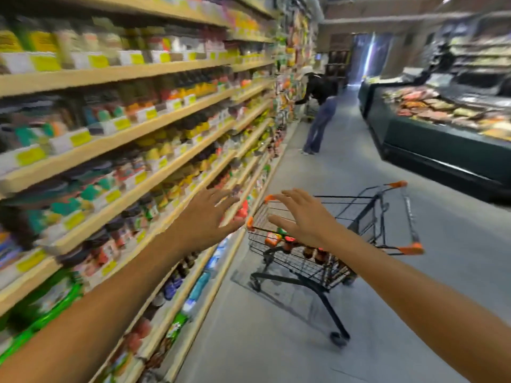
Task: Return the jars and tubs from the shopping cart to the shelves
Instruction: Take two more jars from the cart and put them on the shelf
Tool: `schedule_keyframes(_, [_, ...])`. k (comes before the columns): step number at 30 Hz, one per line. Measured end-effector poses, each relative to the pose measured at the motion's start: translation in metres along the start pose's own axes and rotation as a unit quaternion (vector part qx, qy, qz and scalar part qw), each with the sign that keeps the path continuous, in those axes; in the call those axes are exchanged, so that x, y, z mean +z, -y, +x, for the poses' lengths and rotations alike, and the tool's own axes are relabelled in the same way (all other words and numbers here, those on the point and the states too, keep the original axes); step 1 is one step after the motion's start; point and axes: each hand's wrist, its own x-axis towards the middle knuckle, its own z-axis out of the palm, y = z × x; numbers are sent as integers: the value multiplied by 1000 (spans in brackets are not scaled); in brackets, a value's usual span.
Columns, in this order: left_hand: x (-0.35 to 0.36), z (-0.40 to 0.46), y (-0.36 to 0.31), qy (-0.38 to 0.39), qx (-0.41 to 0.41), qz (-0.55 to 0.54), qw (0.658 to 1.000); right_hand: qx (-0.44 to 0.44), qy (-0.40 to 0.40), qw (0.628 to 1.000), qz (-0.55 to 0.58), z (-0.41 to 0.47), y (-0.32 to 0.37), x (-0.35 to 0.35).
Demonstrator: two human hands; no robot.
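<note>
You are holding both hands, left (206,217) and right (300,217), spread (empty) above the cart (367,239) holding jars (312,251), beside the shelves (132,189).

Down the aisle I see a person in a black top and blue trousers (318,106) bending toward the products. On my right stands a long dark-green open display case (431,145), filled with blurred packaged food.

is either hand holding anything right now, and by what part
Nothing is held. The left hand and the right hand both reach out with spread fingers toward the shopping cart, where the jars lie.
</note>
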Motion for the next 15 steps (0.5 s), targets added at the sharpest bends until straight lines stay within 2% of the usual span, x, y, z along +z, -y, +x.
schedule_keyframes(6, [67,84,-14,5,84,-12,996,73,28,997,7,11,-59,28])
schedule_keyframes(15, [157,211,6,62,140,-85,985,185,41,982,-18,52,-142,73])
